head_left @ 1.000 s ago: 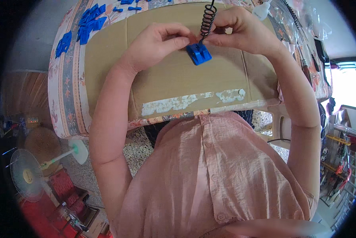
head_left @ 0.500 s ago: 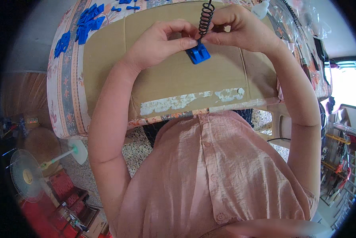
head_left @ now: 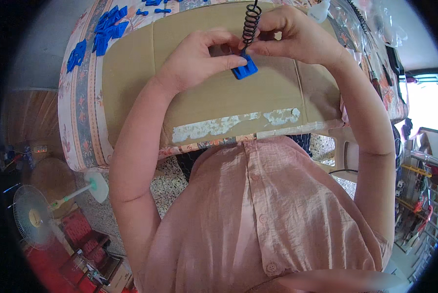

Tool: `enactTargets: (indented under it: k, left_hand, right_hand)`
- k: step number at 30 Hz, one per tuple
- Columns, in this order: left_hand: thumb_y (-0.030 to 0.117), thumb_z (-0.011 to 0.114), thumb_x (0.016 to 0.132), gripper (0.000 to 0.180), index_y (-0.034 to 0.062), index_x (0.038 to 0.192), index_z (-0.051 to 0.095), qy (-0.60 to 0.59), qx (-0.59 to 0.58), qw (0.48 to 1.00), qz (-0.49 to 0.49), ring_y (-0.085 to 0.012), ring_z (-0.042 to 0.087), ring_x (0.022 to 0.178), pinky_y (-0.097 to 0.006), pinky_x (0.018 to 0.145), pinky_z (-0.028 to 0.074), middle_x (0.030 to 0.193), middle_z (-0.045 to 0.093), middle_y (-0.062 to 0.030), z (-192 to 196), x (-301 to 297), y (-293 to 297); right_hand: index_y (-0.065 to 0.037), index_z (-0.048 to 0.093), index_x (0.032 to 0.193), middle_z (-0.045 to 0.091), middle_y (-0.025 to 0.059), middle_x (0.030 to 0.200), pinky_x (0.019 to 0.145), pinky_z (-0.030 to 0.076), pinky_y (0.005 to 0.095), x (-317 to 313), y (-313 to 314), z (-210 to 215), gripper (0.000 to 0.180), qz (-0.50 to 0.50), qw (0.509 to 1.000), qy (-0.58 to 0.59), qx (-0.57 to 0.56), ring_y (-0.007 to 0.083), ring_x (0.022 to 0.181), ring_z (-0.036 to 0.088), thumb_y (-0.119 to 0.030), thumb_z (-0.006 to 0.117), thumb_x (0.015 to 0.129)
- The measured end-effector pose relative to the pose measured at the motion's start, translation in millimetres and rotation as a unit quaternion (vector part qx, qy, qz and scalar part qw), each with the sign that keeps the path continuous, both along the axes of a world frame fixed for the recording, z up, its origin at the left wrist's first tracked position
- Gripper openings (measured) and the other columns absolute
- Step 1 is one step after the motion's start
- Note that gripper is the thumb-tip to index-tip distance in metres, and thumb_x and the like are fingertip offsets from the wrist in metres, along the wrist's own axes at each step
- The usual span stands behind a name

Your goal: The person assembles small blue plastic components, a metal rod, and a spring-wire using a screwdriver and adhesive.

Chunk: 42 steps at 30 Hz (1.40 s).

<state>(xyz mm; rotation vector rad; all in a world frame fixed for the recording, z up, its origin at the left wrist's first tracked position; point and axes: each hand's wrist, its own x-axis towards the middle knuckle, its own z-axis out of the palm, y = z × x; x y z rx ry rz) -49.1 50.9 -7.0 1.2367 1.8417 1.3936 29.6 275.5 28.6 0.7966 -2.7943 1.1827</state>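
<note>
Above the cardboard, both of my hands meet at a small blue plastic part (head_left: 245,72), a flat piece with raised ribs. My left hand (head_left: 194,58) is closed, its thumb pressed on the part's upper left and its other fingers curled behind. A black wire coil (head_left: 251,24) rises from the part's far end toward the top of the view. At the coil's lower end my right hand (head_left: 294,36) pinches with thumb and fingers. The exact joint between coil and part is hidden by my fingertips.
The cardboard sheet (head_left: 219,97) lies on a patterned tablecloth (head_left: 80,122). Several blue plastic pieces (head_left: 109,29) are piled at the far left. Clear plastic bags (head_left: 380,29), a white bulb-shaped bottle (head_left: 319,10) and thin tools (head_left: 375,80) lie at the right. A fan (head_left: 33,215) stands on the floor.
My left thumb has slid a little to the right over the blue part, covering more of it. The coil has shifted slightly left. My right hand has barely moved.
</note>
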Motion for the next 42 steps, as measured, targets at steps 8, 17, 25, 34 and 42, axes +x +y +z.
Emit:
enactTargets:
  k: [8, 17, 25, 34, 42]
  left_hand:
    - [0.009, 0.076, 0.084, 0.025, 0.0, 0.106, 0.07, -0.01, -0.016, 1.0, 0.004, -0.0116, 0.062, 0.091, -0.027, 0.085, 0.051, 0.094, 0.067, -0.0033, 1, -1, 1]
    - [0.006, 0.074, 0.084, 0.026, -0.0006, 0.109, 0.069, 0.017, -0.012, 1.0, 0.003, -0.0118, 0.062, 0.092, -0.027, 0.087, 0.05, 0.097, 0.066, -0.0037, 0, 2, -1]
    - [0.007, 0.074, 0.084, 0.025, -0.0018, 0.107, 0.069, -0.013, 0.0, 1.0, 0.005, -0.0126, 0.062, 0.093, -0.028, 0.088, 0.051, 0.098, 0.066, -0.004, -2, 1, 0]
    - [0.003, 0.069, 0.088, 0.015, -0.0045, 0.101, 0.067, 0.019, 0.036, 0.999, 0.002, -0.0102, 0.062, 0.086, -0.026, 0.08, 0.051, 0.094, 0.064, -0.0032, -2, -1, -1]
    - [0.004, 0.069, 0.088, 0.011, -0.0032, 0.096, 0.069, 0.009, 0.033, 0.997, 0.072, -0.01, 0.061, 0.086, -0.026, 0.08, 0.05, 0.092, 0.066, -0.0036, 16, 4, -7]
  right_hand:
    - [-0.004, 0.071, 0.093, 0.064, -0.0002, 0.077, 0.06, 0.043, 0.0256, 1, 0, 0, 0.011, -0.01, 1.0, -0.017, -0.013, 0.0072, 0.07, 0.055, -0.012, 0.075, 0.086]
    - [-0.007, 0.072, 0.097, 0.063, -0.0032, 0.08, 0.062, 0.043, 0.024, 5, -8, 1, 0.012, -0.021, 0.999, -0.031, -0.04, 0.0056, 0.073, 0.055, -0.01, 0.074, 0.086]
    - [-0.006, 0.068, 0.097, 0.06, -0.0052, 0.079, 0.068, 0.046, 0.0228, 6, -7, 4, 0.011, 0.0, 0.996, -0.072, -0.061, 0.0046, 0.075, 0.054, -0.006, 0.072, 0.086]
    - [0.0, 0.067, 0.103, 0.067, -0.0007, 0.093, 0.079, 0.049, 0.0228, 9, 9, -12, 0.012, -0.025, 0.973, -0.094, -0.208, 0.005, 0.086, 0.059, -0.006, 0.066, 0.093]
    - [0.0, 0.068, 0.104, 0.068, 0.0006, 0.095, 0.078, 0.049, 0.0227, 16, 8, -17, 0.014, -0.075, 0.965, -0.086, -0.235, 0.0052, 0.086, 0.059, -0.008, 0.067, 0.093]
